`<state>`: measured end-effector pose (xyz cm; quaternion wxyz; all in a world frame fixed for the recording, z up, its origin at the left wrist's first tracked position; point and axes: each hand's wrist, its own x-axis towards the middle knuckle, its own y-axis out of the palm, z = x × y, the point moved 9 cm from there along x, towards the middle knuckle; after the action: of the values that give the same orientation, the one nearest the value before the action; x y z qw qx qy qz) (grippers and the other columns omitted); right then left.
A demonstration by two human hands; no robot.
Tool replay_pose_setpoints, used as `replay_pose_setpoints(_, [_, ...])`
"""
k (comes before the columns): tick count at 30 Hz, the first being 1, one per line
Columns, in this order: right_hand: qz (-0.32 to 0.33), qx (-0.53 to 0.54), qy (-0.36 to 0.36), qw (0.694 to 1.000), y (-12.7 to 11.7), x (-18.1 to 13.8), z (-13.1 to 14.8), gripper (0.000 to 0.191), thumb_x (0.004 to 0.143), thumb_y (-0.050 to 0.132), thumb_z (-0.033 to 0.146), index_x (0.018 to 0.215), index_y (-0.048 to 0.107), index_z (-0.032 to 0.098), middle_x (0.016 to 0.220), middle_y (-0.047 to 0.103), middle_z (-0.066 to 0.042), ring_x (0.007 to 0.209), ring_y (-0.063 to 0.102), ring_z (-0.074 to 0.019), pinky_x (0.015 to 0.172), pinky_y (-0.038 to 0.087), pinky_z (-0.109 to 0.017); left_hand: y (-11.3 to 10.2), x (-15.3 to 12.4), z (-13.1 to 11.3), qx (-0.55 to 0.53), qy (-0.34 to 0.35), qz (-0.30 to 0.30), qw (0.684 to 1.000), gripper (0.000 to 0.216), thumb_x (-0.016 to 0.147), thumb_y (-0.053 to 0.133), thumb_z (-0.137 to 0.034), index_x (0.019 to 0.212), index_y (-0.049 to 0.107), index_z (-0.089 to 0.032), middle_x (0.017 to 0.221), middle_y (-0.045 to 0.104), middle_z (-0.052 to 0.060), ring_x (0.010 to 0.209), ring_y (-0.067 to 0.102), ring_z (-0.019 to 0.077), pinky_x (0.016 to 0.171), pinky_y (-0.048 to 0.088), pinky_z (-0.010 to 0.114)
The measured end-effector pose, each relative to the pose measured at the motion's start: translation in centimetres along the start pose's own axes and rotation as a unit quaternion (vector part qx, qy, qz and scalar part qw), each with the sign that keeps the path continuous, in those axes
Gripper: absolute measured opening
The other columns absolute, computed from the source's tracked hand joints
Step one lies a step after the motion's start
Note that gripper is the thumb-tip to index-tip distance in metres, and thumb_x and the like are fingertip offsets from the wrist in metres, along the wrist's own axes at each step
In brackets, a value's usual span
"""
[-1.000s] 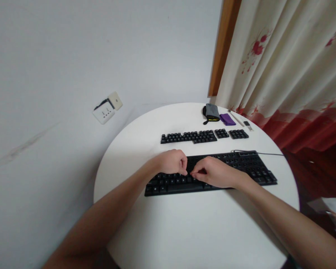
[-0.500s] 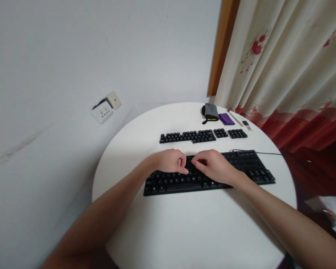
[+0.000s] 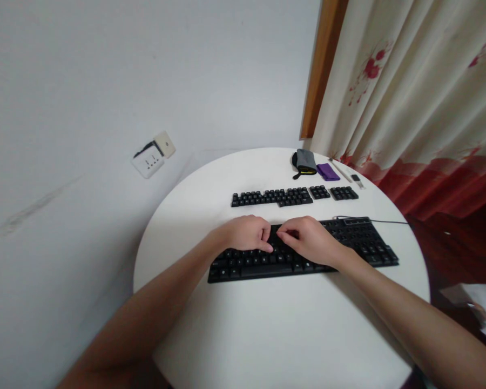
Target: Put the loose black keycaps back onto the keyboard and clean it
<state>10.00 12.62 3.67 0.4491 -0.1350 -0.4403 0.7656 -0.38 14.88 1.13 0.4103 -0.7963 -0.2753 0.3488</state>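
Note:
A black keyboard [image 3: 263, 270] lies across the white table, with some bare patches where keys are gone in its upper rows. My left hand [image 3: 249, 232] rests over its left half, fingers curled in and thumb tip down on the keys. Close beside it, my right hand [image 3: 308, 237] is over the middle, thumb and forefinger pinched together just above the board. Whatever either hand has between its fingers, if anything, is too small or hidden. Behind the keyboard stand rows of loose black keycaps [image 3: 294, 198], with smaller groups of keycaps [image 3: 343, 193] to their right.
At the table's back right lie a grey pouch [image 3: 306, 161], a folded purple cloth [image 3: 328, 172], a thin brush-like stick [image 3: 341, 170] and a small dark-and-clear tool [image 3: 357, 180]. The keyboard's cable [image 3: 389, 221] runs off the right edge. A wall and a curtain [image 3: 389, 97] border the table.

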Motion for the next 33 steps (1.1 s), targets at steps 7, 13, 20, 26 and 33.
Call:
replay_pose_setpoints(7, [-0.039, -0.038, 0.028, 0.998, -0.6, 0.1, -1.1, 0.021, 0.092, 0.054, 0.023, 0.084, 0.074, 0.021, 0.076, 0.072, -0.002, 0.068, 0.06, -0.0154, 0.065, 0.038, -0.027, -1.1, 0.4, 0.0, 0.015, 0.005, -0.104, 0.994, 0.028, 0.089, 0.058, -0.042, 0.075, 0.067, -0.019, 0.071, 0.066, 0.002, 0.065, 0.056, 0.0162, 0.058, 0.034, 0.026])
replay_pose_setpoints(13, [-0.096, -0.04, 0.034, 0.994, -1.6, 0.4, -2.3, 0.02, 0.09, 0.054, 0.019, 0.085, 0.073, 0.02, 0.084, 0.073, -0.005, 0.078, 0.064, -0.0188, 0.073, 0.043, -0.029, -1.9, 1.3, -1.4, -0.027, 0.124, -0.226, 0.966, 0.014, 0.093, 0.054, -0.025, 0.092, 0.067, -0.02, 0.088, 0.068, 0.002, 0.082, 0.062, 0.017, 0.075, 0.046, 0.028])
replay_pose_setpoints(20, [-0.174, -0.077, 0.055, 0.98, -2.7, 0.4, -4.0, 0.021, 0.09, 0.054, 0.019, 0.098, 0.073, 0.016, 0.091, 0.069, -0.009, 0.088, 0.062, -0.0225, 0.082, 0.047, -0.034, -1.8, 1.7, -1.1, 0.01, 0.154, -0.327, 0.932, 0.024, 0.091, 0.056, -0.017, 0.114, 0.063, -0.02, 0.117, 0.063, 0.007, 0.112, 0.056, 0.0214, 0.102, 0.044, 0.038])
replay_pose_setpoints(26, [-0.163, -0.122, 0.017, 0.979, -2.1, 1.2, -4.8, 0.027, 0.091, 0.051, 0.019, 0.11, 0.069, 0.014, 0.118, 0.068, -0.012, 0.109, 0.056, -0.0272, 0.099, 0.042, -0.041, -1.2, 2.4, 0.1, 0.053, 0.102, -0.326, 0.939, 0.035, 0.096, 0.053, -0.032, 0.129, 0.058, -0.02, 0.147, 0.049, 0.008, 0.131, 0.042, 0.026, 0.113, 0.034, 0.045])
replay_pose_setpoints(33, [-0.13, -0.103, 0.009, 0.986, -1.7, 2.2, -5.4, 0.024, 0.096, 0.049, 0.032, 0.105, 0.066, 0.017, 0.118, 0.069, -0.009, 0.098, 0.053, -0.0266, 0.092, 0.042, -0.041, 0.2, 3.3, 0.4, 0.074, 0.079, -0.242, 0.964, 0.047, 0.1, 0.041, -0.05, 0.14, 0.048, -0.027, 0.159, 0.032, 0.003, 0.134, 0.035, 0.0294, 0.109, 0.035, 0.051])
